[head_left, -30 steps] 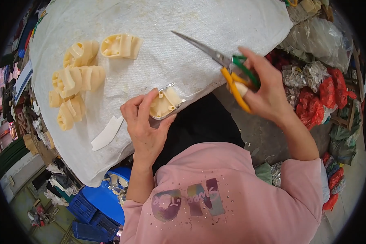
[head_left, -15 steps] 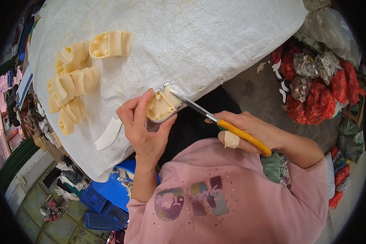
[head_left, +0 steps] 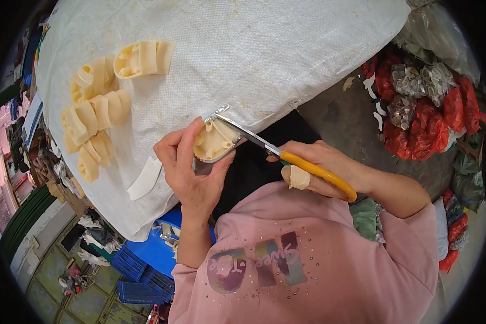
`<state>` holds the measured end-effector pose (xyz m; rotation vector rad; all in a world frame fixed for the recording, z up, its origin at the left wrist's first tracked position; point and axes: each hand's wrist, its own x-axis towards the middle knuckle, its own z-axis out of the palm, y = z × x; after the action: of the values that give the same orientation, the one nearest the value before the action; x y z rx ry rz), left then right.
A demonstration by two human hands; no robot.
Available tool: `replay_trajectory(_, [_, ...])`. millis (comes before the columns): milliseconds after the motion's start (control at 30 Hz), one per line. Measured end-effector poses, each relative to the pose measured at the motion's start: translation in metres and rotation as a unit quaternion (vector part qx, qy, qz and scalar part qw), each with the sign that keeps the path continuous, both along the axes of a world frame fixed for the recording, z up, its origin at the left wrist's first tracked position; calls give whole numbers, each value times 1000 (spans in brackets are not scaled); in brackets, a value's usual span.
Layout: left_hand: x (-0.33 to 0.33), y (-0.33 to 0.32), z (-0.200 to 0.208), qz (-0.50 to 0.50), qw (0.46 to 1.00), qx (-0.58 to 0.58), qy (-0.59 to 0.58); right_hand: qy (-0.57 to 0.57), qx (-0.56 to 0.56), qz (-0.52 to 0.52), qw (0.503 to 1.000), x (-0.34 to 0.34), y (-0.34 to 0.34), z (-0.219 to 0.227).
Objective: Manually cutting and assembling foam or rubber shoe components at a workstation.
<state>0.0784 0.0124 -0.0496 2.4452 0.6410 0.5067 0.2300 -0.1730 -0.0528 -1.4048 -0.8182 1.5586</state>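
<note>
Cream hollow plastic piece [head_left: 211,141], silvery rim [head_left: 215,114] still attached, is gripped by the left hand [head_left: 193,170], yellow-handled metal scissors [head_left: 302,163] by the right hand [head_left: 330,161].

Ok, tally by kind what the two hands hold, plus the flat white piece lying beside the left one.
Yellow-handled scissors, in the right hand: 1
Cream molded piece with silver edging, in the left hand: 1
Flat white piece: 1
Total: 3
</note>
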Motion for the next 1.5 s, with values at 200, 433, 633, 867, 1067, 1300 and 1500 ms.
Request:
replay_trajectory(200, [1,0,-1,2,1000,-7,-4,-45,46,-23,998,-8,-1,-15])
replay_trajectory(433, [2,-1,-1,8,1000,-12,-1,-66,54,-55,995,-14,-2,-14])
replay_trajectory(633, [2,-2,0,10,1000,-12,-5,-64,47,-76,994,-21,-3,-17])
replay_trajectory(867, [-1,2,0,2,1000,-10,6,-150,-53,-71,985,-11,-18,-1])
replay_trajectory(1067, [-6,9,0,-36,983,-164,-73,-195,33,-151,968,6,-27,22])
replay_trajectory(1300, [5,-2,1,11,999,-27,-32,159,237,-305,909,28,-1,23])
replay_trajectory(1500, [5,3,6,6,999,-43,18,126,301,-340,882,20,57,31])
